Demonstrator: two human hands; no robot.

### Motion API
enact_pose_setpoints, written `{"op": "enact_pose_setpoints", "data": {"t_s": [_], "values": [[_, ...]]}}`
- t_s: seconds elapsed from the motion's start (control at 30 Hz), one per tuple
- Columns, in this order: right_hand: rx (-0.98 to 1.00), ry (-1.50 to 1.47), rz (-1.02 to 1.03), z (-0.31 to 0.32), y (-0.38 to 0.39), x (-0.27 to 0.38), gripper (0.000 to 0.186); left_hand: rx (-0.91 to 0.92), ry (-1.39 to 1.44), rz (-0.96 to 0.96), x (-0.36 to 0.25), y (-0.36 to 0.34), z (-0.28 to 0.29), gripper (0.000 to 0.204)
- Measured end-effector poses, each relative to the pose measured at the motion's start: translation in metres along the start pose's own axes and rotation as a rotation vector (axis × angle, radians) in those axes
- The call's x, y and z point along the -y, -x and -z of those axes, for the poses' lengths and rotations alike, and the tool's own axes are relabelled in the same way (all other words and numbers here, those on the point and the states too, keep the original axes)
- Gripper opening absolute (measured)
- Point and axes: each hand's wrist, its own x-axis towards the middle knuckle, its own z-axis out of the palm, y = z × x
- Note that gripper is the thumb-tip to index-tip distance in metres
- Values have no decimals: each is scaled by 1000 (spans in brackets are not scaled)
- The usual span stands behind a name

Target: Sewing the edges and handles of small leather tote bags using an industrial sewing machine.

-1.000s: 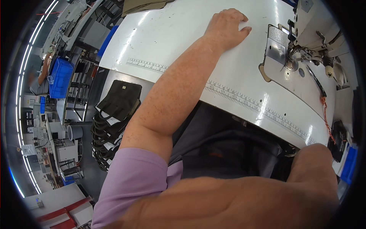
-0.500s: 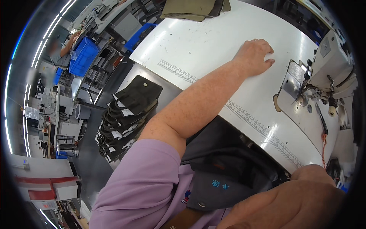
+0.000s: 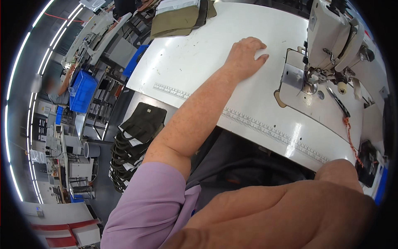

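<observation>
My left hand (image 3: 246,56) rests on the white sewing table (image 3: 186,62), holding nothing, fingers loosely curved and apart, just left of the sewing machine (image 3: 327,37) and its metal needle plate (image 3: 292,76). Black-handled snips (image 3: 338,101) on an orange cord (image 3: 348,133) lie right of the needle area. My right arm (image 3: 282,211) is bent up very close to the camera across the lower right; its fingers cannot be made out.
Olive fabric pieces (image 3: 174,23) lie at the back left of the table. Dark folded items (image 3: 139,120) are piled beside it on the left. Further left, a seated person (image 3: 62,89) works near a blue crate (image 3: 83,93) at another machine.
The view has swung about slightly. My left hand stays in place on the table. My right arm has shifted near the camera, covering more of my chest than half a second ago.
</observation>
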Motion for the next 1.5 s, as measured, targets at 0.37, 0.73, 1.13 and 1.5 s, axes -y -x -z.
{"op": "enact_pose_setpoints", "data": {"t_s": [0.37,0.73,1.13,1.5], "values": [[22,-14,35,6,8,11,39,32,6,39,-6,0,3,26],[162,-117,84,24,-2,9,39,-5,-24,-4,-2,2,2,28],[251,-129,71,32,-30,-9,38,5,-56,23,-3,5,-1,28],[-16,400,-387,56,-45,-106,40,-29,56,-74,-5,25,15,46]]}}
